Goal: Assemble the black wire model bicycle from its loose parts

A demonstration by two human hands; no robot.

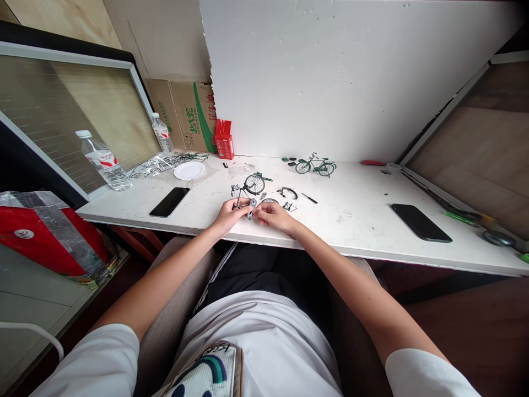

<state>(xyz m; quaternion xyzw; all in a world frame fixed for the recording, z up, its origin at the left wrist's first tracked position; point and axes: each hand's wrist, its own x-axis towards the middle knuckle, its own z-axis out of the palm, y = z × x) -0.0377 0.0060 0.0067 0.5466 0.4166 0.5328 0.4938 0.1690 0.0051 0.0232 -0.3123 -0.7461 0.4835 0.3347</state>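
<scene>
Near the front edge of the white table [351,220], my left hand [232,216] is closed on a dark model bicycle frame [239,199] with a small round gear part [253,203] at the fingertips. My right hand [273,215] pinches at the lower part of the same model, its fingertips almost touching the left ones; anything between them is too small to name. A spoked wheel [255,183] with a green piece lies just beyond the hands. Another wheel is partly hidden behind my right hand. A curved black part [289,193] and a thin black tool [309,198] lie to the right.
A green model bicycle [316,165] stands farther back. Phones lie at left [169,202] and right [420,223]. A white plate [189,170], part frames [165,162], two bottles [105,162], a red box [224,139] and a computer mouse [498,238] surround the work area.
</scene>
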